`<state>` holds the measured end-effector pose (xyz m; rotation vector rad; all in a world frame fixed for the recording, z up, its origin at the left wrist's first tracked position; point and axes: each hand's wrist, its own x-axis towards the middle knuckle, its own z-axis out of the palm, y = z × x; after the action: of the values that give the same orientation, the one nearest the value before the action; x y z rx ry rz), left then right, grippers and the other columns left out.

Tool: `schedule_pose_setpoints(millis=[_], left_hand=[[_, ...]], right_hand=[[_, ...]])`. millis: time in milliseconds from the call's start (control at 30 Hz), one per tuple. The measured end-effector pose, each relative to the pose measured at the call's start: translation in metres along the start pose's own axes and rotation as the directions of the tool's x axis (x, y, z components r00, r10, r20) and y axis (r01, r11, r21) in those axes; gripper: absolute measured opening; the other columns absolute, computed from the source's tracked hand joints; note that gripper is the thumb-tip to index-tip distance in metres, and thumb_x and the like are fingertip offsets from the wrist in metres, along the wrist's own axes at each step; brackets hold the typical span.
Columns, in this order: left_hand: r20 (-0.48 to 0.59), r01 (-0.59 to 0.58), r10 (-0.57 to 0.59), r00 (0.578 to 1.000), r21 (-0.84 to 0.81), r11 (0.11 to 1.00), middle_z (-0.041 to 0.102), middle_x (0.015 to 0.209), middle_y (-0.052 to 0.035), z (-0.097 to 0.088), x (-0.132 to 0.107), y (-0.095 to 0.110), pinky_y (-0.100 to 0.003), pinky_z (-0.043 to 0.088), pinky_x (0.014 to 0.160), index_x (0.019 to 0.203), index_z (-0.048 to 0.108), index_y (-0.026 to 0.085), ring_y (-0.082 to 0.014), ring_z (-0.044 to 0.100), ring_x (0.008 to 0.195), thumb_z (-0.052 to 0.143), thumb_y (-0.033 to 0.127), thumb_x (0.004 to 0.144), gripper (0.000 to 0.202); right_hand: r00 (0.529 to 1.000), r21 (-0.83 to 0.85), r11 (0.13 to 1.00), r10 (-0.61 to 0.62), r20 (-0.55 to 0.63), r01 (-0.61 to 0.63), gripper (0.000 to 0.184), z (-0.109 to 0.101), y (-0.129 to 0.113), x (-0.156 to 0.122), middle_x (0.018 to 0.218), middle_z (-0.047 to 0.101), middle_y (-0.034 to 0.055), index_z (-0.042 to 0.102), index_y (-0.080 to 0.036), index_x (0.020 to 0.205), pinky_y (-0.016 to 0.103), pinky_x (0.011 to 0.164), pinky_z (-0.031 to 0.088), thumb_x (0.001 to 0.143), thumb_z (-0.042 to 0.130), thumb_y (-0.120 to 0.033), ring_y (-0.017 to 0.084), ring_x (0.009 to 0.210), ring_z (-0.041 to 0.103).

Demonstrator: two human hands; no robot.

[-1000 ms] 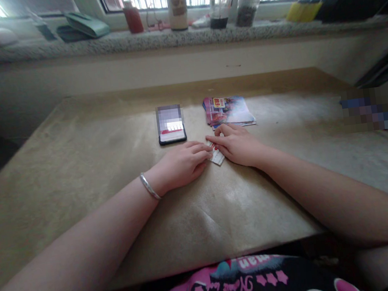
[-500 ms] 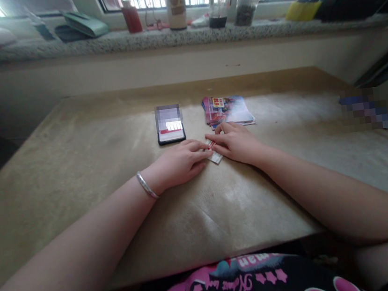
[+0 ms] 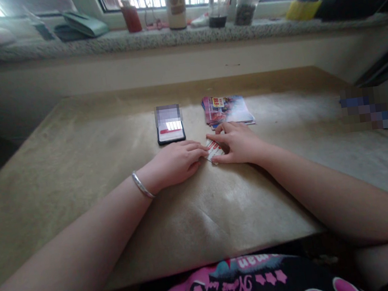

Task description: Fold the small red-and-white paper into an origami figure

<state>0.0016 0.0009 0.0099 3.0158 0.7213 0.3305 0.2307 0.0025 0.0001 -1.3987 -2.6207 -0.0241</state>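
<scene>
A small folded piece of paper [image 3: 215, 149], white with red print, lies on the table between my two hands. From the left, my left hand [image 3: 182, 161] pinches the paper's near-left edge with its fingertips, its fingers close together; a silver bangle circles that wrist. My right hand [image 3: 239, 142] holds the paper from the right, index finger at the far corner and thumb at the near corner, with the printed face showing between them. The right palm and curled fingers hide the paper's right side.
Beyond my left hand lies a phone [image 3: 171, 131] with its screen lit. A stack of colourful printed leaflets [image 3: 227, 110] sits just past my right hand. At the far right is a blurred bluish item [image 3: 374, 111]. Bottles and jars line the stone windowsill [image 3: 152, 37].
My left hand has shifted slightly left. The right thumb has moved toward the near corner, apart from the index finger, and more of the paper's red print now shows.
</scene>
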Motion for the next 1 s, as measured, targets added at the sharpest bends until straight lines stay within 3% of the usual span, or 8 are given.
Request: schedule_pose_setpoints(millis=[400, 667, 1000], left_hand=[[0.009, 0.043, -0.046, 0.999, 0.179, 0.983, 0.057, 0.119, -0.0116, 0.011, 0.006, 0.013, -0.041, 0.042, 0.097, 0.137, 0.045, 0.018, -0.0252, 0.051, 0.110, 0.042, 0.033, 0.093, 0.046], [0.026, 0.056, -0.060, 0.998, 0.142, 0.988, 0.059, 0.124, -0.0069, 0.000, 0.002, 0.011, -0.037, 0.047, 0.094, 0.127, 0.055, 0.019, -0.0227, 0.054, 0.111, 0.047, 0.029, 0.090, 0.039], [0.044, -0.071, 0.070, 0.997, 0.015, 0.997, 0.062, 0.125, -0.0019, -0.009, 0.000, -0.004, -0.031, 0.046, 0.099, 0.117, 0.064, 0.023, -0.0173, 0.056, 0.115, 0.044, 0.016, 0.088, 0.036]], right_hand=[[1.000, -0.041, 0.999, 0.005, -0.003, -0.005, 0.069, -0.004, -0.004, -0.002, 0.122, 0.056, 0.0132, 0.055, -0.022, 0.129, 0.045, 0.091, 0.034, 0.074, 0.055, -0.063, 0.033, 0.108, 0.050], [1.000, -0.018, 1.000, 0.022, -0.001, -0.022, 0.073, 0.000, -0.003, -0.003, 0.123, 0.054, 0.0130, 0.053, -0.021, 0.132, 0.044, 0.092, 0.035, 0.075, 0.052, -0.067, 0.033, 0.110, 0.047], [0.995, 0.019, 0.995, 0.095, -0.026, -0.094, 0.054, 0.002, -0.004, 0.001, 0.118, 0.056, 0.0123, 0.057, -0.024, 0.128, 0.043, 0.091, 0.038, 0.083, 0.050, -0.054, 0.031, 0.109, 0.050]])
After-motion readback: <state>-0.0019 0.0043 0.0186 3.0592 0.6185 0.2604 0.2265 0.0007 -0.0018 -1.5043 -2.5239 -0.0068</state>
